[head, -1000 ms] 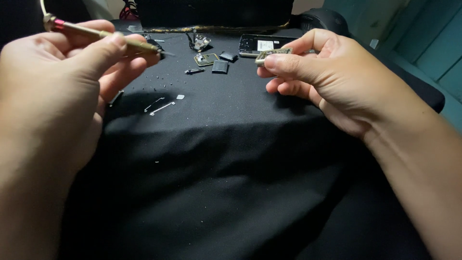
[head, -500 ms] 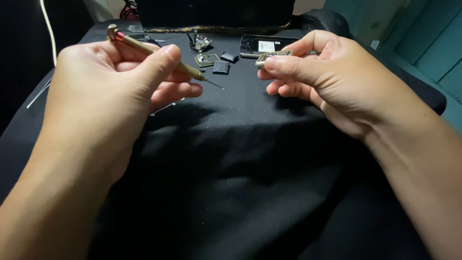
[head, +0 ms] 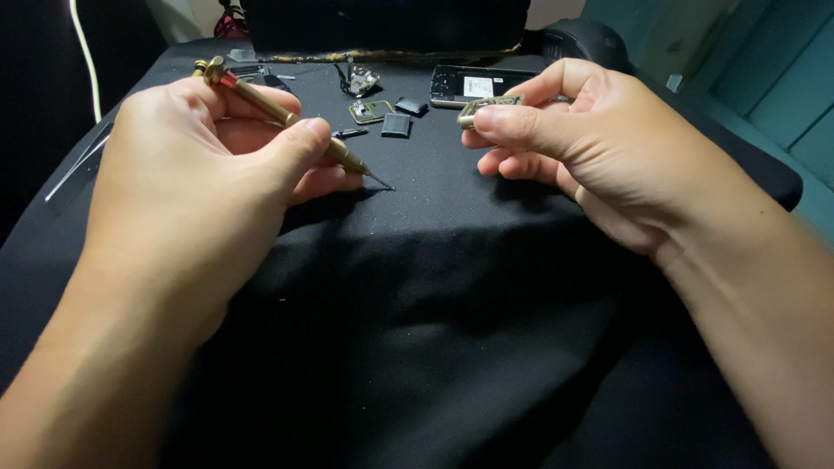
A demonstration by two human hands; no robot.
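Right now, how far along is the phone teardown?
Done: the phone frame lies opened, small parts spread on the black cloth. In hand: left hand holds a screwdriver, right hand pinches a small metal piece. What remains can't be judged.

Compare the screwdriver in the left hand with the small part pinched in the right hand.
The precision screwdriver is long and slim, with a fine pointed tip; the small metal part is short and flat. The screwdriver lies slanted across the left hand, tip angled down toward the black cloth; the part sits roughly level between thumb and fingertips of the right hand. The screwdriver has a red band near its cap; the part shows none. Both look brass-toned and are held above the cloth.
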